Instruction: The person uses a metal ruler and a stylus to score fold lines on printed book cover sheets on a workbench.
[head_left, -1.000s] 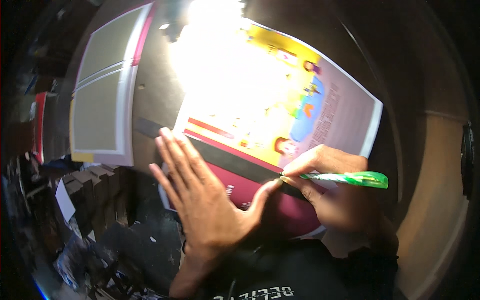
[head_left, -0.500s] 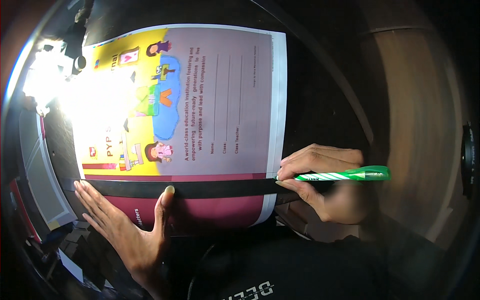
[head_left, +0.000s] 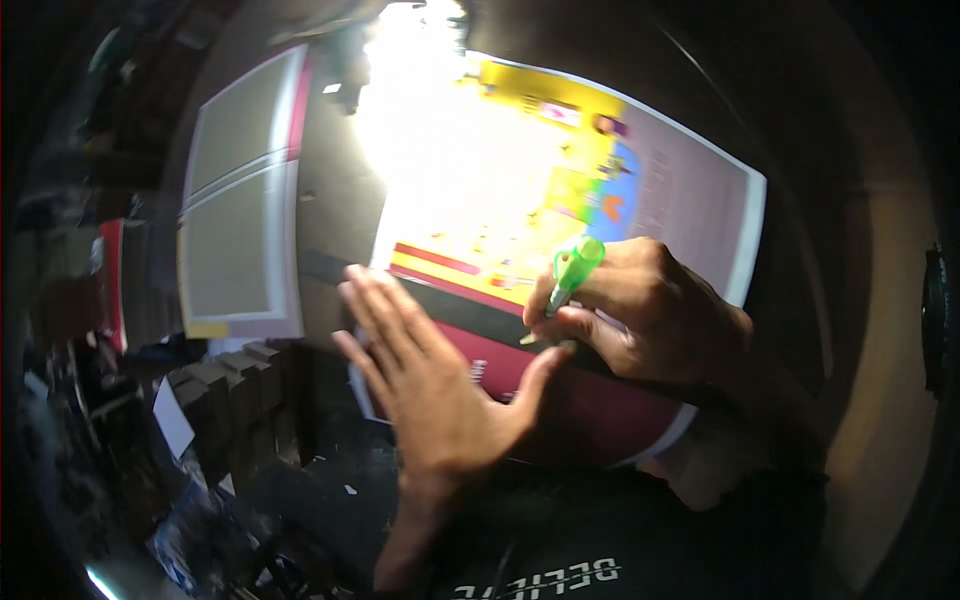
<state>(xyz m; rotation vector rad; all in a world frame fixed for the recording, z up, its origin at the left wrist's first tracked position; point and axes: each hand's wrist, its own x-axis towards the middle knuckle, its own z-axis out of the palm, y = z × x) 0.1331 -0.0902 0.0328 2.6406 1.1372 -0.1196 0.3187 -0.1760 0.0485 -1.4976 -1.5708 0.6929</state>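
A large printed sheet in yellow, mauve and maroon lies on the dark tabletop, washed out by glare on its left half. Across its maroon band runs a flat black straight strip, ruler-like. My left hand is open over the strip, fingers stretched along its left end and thumb spread to the right. Pinched in my right hand is a green-and-white pen, held above the strip near my left thumb. Motion blur hides whether the pen's tip touches the sheet.
A bright lamp shines at the back. Left of the sheet lies another grey-panelled print; beyond it stands a red-edged stack. Cardboard boxes sit lower left, and a brown wooden surface runs along the right.
The view has swung left, so the sheet looks tilted. My right hand has carried the pen from the sheet's right edge leftward, close to my left hand, which still rests on the strip.
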